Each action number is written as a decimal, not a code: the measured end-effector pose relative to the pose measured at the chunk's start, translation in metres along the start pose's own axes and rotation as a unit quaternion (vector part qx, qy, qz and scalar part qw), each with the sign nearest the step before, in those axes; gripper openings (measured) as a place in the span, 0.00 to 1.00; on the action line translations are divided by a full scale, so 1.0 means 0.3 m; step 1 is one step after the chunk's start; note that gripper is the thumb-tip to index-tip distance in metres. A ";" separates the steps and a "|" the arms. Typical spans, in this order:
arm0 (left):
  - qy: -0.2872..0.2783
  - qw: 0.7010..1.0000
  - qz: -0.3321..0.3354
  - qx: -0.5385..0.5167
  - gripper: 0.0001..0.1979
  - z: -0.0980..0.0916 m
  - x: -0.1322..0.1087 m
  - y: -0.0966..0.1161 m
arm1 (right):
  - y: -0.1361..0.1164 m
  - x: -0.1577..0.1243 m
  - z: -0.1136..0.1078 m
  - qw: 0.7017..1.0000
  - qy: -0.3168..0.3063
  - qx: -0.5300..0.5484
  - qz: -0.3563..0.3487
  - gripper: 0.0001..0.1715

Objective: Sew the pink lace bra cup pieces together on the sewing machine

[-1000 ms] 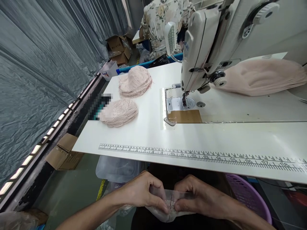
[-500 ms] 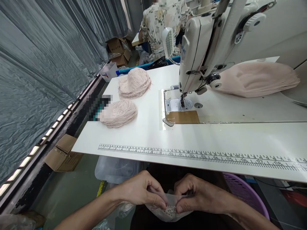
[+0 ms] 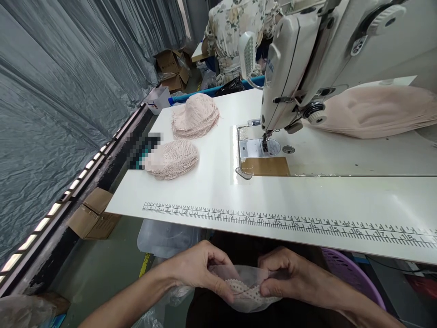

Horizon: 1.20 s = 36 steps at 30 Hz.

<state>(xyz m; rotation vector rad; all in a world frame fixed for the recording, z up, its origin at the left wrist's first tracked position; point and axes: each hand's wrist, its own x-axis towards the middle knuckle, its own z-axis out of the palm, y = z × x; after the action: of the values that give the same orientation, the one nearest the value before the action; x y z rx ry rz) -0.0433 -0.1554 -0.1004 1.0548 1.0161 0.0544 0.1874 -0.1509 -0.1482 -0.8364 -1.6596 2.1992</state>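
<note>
Below the table's front edge, my left hand and my right hand both pinch a small pale pink lace piece, holding it between them in my lap. The piece has a sheer top and a scalloped, dotted edge. Both hands are closed on it, thumbs and forefingers pressed to the fabric. Two stacks of pink lace pieces lie on the white sewing table to the left of the sewing machine.
A pile of smooth pink pieces lies behind the machine. A printed ruler runs along the table's front. A purple basket sits at my right, cardboard boxes on the floor left. A person in a floral top works beyond.
My hands have drawn slightly apart, spreading the lace piece so its scalloped edge shows more. The view shifted a little.
</note>
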 end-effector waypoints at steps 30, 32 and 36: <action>0.032 0.999 0.012 0.010 0.13 0.040 0.027 -0.009 | 0.014 -0.061 0.015 0.995 0.057 -0.066 -0.042 0.18; 0.040 0.999 0.025 0.012 0.10 0.047 0.036 -0.007 | 0.020 -0.063 0.015 0.995 0.060 -0.067 -0.038 0.17; 0.031 0.998 0.059 0.003 0.06 0.052 0.044 -0.009 | 0.018 -0.065 0.009 0.996 0.054 -0.053 -0.039 0.17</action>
<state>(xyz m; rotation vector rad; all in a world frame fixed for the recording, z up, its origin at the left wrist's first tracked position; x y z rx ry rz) -0.0258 -0.1612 -0.1095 1.1246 1.0093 0.1807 0.2022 -0.1648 -0.1473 -0.8835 -1.7381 1.9936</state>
